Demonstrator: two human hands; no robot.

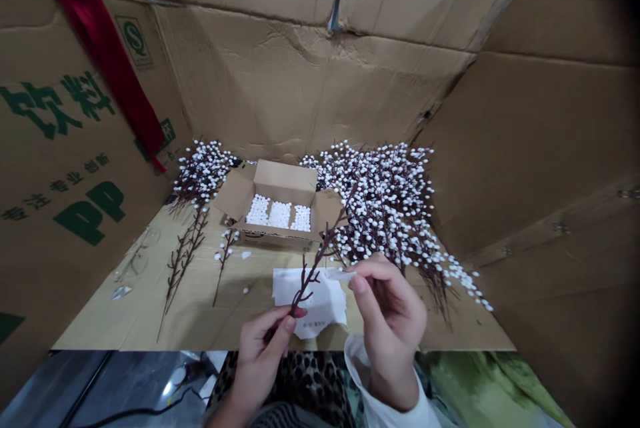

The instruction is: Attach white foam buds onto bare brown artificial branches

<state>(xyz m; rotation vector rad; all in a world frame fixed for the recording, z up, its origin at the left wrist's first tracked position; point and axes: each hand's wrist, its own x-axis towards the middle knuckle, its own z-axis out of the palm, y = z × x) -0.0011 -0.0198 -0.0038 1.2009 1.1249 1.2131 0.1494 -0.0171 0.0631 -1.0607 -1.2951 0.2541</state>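
Note:
My left hand [260, 358] pinches the lower end of a bare brown artificial twig [311, 276], which rises up and to the right. My right hand [390, 321] is close to the twig, with its thumb and forefinger closed on a thin white strip [344, 275], possibly tape or paper. A crumpled white paper sheet [311, 303] lies beneath both hands. Behind it stands an open cardboard box [280, 183] holding white foam balls [279, 215]. A large heap of white-budded branches [385, 205] lies behind my right hand.
A smaller budded bunch [204, 171] and loose twigs [184, 263] lie at left on the cardboard work surface [120, 311]. Printed cardboard walls [300, 81] surround it. A red cloth strip [95, 41] hangs at upper left. A black cable [135, 411] runs along the floor below.

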